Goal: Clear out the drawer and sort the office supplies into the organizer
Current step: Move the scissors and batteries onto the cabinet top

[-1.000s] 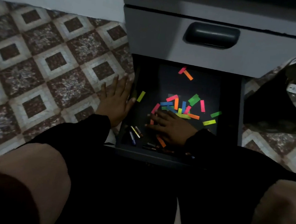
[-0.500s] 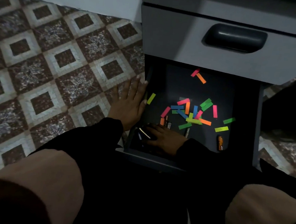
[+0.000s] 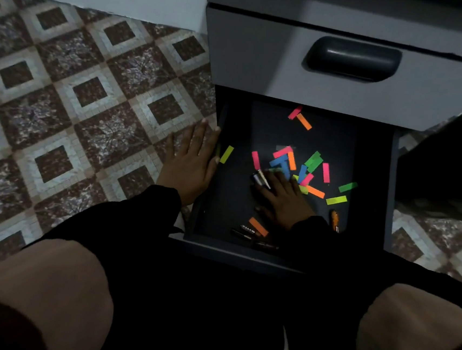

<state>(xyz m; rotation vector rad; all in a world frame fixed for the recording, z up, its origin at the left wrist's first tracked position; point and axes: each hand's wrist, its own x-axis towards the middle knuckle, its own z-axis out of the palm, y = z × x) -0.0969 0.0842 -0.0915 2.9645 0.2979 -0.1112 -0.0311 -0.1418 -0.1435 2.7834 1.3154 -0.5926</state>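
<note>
Two hands, one in the drawer: the right is nearer the paper flags

Two hands show in the head view, and only one is at work. The right hand (image 3: 284, 198) lies palm down inside the open drawer (image 3: 371, 165), fingers curled round a small dark cylinder with a pale stripe (image 3: 260, 179), probably a battery or a short pen; it is too dim to say which. The left hand (image 3: 191, 162) rests flat on the tiled floor (image 3: 90, 104) just beside the drawer's left wall, fingers straight, holding nothing.

The next pickings lie just ahead and to the right of the right hand's fingertips (image 3: 273, 176): a loose heap of coloured paper flags (image 3: 295, 164), their long axes pointing every way, some overlapping. A lone yellow-green flag (image 3: 226, 154) lies towards the left wall, nearer the left hand. A pink and orange pair (image 3: 300, 118) lies well apart at the back. Near the front wall, behind the wrist, sit an orange flag (image 3: 258, 226), a few dark pens or batteries (image 3: 250, 230) and an orange battery (image 3: 335, 220).

No organizer shows in view, so the sorting seems hardly begun. The flags lie flat and thin, so I judge they will need pinching or sliding together.
</note>
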